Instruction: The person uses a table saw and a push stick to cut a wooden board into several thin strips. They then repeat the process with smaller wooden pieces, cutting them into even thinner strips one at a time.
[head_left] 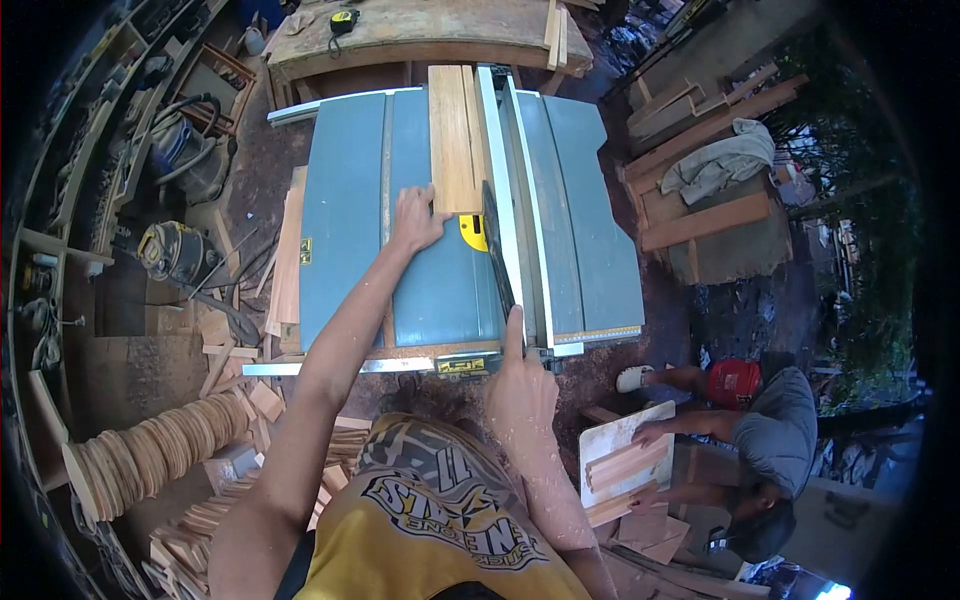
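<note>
— On the blue-grey table saw top [350,200], our left hand [415,220] lies flat, fingers spread, against the near left corner of the long pale wooden board [455,140]. It presses rather than clasps; nothing is closed around the wood.

— And our right hand [518,385]?

— It sits at the near edge of the saw, forefinger stretched up along the thin dark strip [498,255] beside the white aluminium rip fence [505,200]. Whether it pinches that strip or only rests on it, we cannot tell.

— Where does the board lie?

— Flat on the table, running away from us, its right edge beside the fence, its near end just above the yellow blade insert [472,232].

— So which step do we judge this to be?

— A rip cut along the fence, we think, with the board mostly beyond the blade line. The next move calls for steady pressure toward the fence and fingers kept clear of the blade.

— Anyone nearby?

— A crouching person in a grey shirt [785,425] at our right handles short wooden slats on a pale plywood sheet [625,460], well apart from us.
</note>
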